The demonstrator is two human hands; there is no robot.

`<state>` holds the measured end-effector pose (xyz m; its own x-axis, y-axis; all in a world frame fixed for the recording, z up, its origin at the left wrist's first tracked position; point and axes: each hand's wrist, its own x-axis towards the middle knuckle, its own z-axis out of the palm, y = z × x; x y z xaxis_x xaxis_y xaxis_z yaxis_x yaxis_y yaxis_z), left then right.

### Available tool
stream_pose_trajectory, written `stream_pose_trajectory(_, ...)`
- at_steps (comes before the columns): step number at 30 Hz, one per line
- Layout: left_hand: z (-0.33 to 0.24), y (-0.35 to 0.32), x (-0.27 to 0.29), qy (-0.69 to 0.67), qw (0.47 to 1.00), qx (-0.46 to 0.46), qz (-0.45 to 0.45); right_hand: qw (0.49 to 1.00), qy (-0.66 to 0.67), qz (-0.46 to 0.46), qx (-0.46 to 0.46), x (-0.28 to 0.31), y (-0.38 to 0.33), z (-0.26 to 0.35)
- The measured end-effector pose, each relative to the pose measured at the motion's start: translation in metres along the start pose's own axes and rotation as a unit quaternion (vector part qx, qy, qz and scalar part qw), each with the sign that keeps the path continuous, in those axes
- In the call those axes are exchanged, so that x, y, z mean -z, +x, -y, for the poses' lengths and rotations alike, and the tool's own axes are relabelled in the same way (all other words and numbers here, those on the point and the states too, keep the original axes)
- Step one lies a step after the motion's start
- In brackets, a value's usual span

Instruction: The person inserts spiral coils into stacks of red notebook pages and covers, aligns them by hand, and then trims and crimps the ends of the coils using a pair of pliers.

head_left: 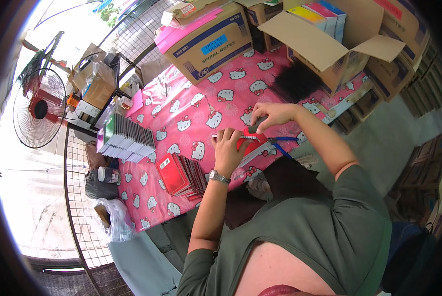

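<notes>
My left hand [229,146], with a metal watch at the wrist, grips a red-covered notebook [251,146] near the table's front edge. White page edges show between its fingers. My right hand [274,116] is closed round a small dark grey piece [257,125], held against the notebook's far edge; its exact kind is hard to make out. Beside the notebook lie blue-handled pliers [283,143]. To the left of my left hand sits a stack of red spiral notebooks [178,175]. Beyond my right hand is a pile of thin black strands [296,82], perhaps binding coils.
The table wears a pink patterned cover [184,108]. At its left stands a stack of spiral notebooks [125,139]. A closed carton [212,47] and an open carton [310,42] with colourful notebooks stand at the back. A fan [40,108] is far left, a plastic bag [115,219] nearer.
</notes>
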<state>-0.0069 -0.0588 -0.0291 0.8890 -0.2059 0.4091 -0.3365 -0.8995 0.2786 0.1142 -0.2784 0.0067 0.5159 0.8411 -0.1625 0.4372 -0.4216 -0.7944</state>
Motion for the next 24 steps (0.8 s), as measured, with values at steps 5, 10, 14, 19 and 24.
stream_pose_trajectory(5,0.003,0.008,0.006,-0.031,0.999,-0.009,-0.002,0.998,-0.036,0.006,0.046,-0.005,0.009,-0.005)
stream_pose_trajectory(10,0.01,0.008,0.008,-0.057,0.998,-0.009,0.022,0.947,0.306,0.076,0.068,-0.01,0.012,-0.003)
stream_pose_trajectory(14,0.008,0.006,0.01,-0.067,0.997,-0.004,0.029,0.937,0.318,0.099,0.102,-0.011,0.019,-0.006)
stream_pose_trajectory(19,0.016,0.008,0.011,-0.121,0.992,0.02,0.034,0.944,0.322,0.053,0.04,-0.012,0.024,-0.001)
stream_pose_trajectory(24,0.03,0.01,0.014,-0.176,0.983,0.041,0.013,0.968,0.228,0.091,0.047,-0.009,0.046,-0.004)
